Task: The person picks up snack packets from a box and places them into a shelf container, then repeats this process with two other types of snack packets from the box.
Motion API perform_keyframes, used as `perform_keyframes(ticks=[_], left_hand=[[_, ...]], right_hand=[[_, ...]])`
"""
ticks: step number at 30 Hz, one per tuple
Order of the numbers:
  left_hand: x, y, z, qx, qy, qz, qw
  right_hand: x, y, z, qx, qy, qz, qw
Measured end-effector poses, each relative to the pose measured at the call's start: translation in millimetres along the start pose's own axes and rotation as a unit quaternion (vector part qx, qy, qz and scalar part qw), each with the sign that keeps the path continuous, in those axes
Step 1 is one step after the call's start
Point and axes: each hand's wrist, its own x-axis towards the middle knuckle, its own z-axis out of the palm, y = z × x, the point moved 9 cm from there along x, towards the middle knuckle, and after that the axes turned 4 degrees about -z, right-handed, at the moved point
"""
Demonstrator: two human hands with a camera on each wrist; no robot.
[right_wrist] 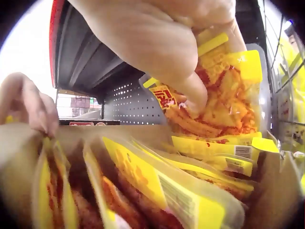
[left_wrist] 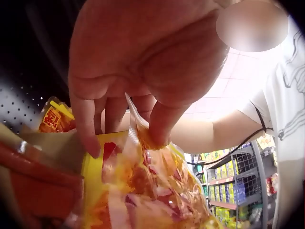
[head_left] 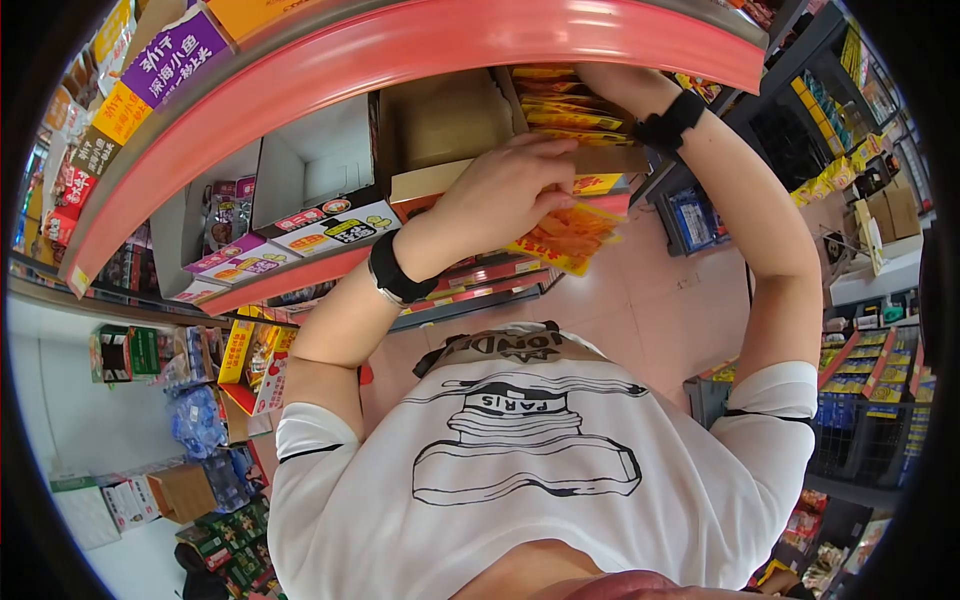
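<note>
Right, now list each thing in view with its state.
Left hand: pinching a yellow snack packet
Right hand: gripping another yellow snack packet
Snack carton: open, yellow snack packets on edge inside
Brown cardboard box: open
White-walled box: open
Purple-fronted box: open, purple packets inside

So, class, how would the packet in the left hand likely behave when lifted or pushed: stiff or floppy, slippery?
The packet would probably flex, since its film is creased over lumpy contents. That shiny film might be slippery. Looking flattish, it seems unlikely to roll.
</note>
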Motion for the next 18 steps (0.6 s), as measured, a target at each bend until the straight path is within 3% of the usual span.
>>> perform_keyframes(ticks=[18], left_hand=[[1.4, -10.3, -1.5, -0.059, 0.001, -0.005, 0.998]], right_hand=[[21.8, 9.7, 26.4, 0.105, -0.090, 0.078, 0.987]])
